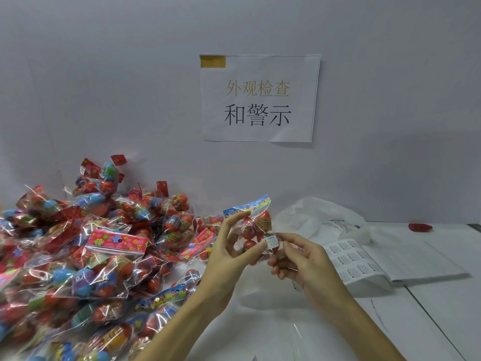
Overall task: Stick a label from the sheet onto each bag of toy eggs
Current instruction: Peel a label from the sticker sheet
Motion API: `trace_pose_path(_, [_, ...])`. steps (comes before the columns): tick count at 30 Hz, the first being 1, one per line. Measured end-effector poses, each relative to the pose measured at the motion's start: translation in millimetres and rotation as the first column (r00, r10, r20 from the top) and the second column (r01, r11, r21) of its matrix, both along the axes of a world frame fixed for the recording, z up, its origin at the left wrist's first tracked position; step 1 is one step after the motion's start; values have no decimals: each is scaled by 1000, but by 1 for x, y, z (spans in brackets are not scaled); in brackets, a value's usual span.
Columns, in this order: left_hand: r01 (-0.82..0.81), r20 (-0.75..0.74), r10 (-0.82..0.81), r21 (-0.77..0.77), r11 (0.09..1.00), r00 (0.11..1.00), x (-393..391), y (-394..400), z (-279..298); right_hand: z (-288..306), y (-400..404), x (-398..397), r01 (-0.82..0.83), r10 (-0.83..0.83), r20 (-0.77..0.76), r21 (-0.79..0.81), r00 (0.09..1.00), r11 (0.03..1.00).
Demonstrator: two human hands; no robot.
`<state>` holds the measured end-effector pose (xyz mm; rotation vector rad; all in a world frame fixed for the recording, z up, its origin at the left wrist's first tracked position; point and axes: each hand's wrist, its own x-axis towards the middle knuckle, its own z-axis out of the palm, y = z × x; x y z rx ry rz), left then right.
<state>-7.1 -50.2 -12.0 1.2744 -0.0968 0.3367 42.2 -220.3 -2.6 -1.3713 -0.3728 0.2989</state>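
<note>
At the middle of the view, above a white table [299,321], both hands hold one bag [253,227] of red toy eggs up in the air. The left hand [229,252] pinches the bag at its left edge, one finger high near the blue printed header and the thumb lower down, the other fingers loosely curled. The right hand [299,259] comes in from four o'clock and pinches the bag's lower right corner, thumb and forefinger closed on a small white label [271,242] that lies against the clear film there. Whether the label is fully stuck down cannot be told.

From seven to ten o'clock a big pile [78,256] of similar bags fills the left of the table, heaped against the wall; red and blue eggs show through the plastic, with flowered pink and red headers. It reaches to just beside the left forearm.

At three o'clock, just past the right hand, lies the label sheet [348,259], its near end curling up off the table, on white paper. Behind it, at two o'clock, sits a crumpled white plastic bag [320,214]. Farther right by the wall lies a small red object [420,227], too blurred to name.

At twelve o'clock a paper sign [260,99] with Chinese characters is taped to the wall.
</note>
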Motion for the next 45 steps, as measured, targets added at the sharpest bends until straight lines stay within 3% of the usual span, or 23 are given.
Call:
trace_pose_path(4, [-56,-61,54,-22,998,997,-1,-1,4,0,-2,2,54,-54,-30,-12,998,998])
trace_pose_path(12, [-188,-36,184,-146,971,982,5,5,-1,-6,3,0,198,-157,203,-198,966,960])
trace_pose_path(19, [-183,-203,124,-302,935,971,6,14,2,-3,-3,1,152,-139,94,-149,986,977])
trace_pose_path(22, [-221,-163,186,-231,948,969,3,14,2,-1,-2,-2,88,-71,86,-208,994,974])
trace_pose_path(24, [-253,-102,247,-56,966,964,-1,12,6,2,-1,-3,84,-40,164,-269,986,960])
trace_pose_path(26, [-268,-20,273,127,955,962,-5,7,8,4,-1,-3,38,4,183,-226,983,973])
trace_pose_path(28, [-292,27,293,215,932,956,-6,1,8,4,0,-4,2,32,193,-173,981,985])
trace_pose_path(30, [-292,12,296,217,932,955,-5,-2,9,4,0,-3,61,-47,182,-74,982,995])
trace_pose_path(34, [-197,-101,208,110,974,973,-4,3,11,5,-7,5,157,-158,-5,132,987,979])
trace_pose_path(36, [-169,-103,172,45,985,980,-4,4,10,9,-11,5,128,-123,-44,124,991,984])
trace_pose_path(40, [-160,-108,166,62,985,980,-3,5,11,10,-9,3,154,-153,26,-43,988,987])
trace_pose_path(45, [-194,-83,195,23,981,977,-3,1,10,8,-6,3,255,-255,-11,-7,967,967])
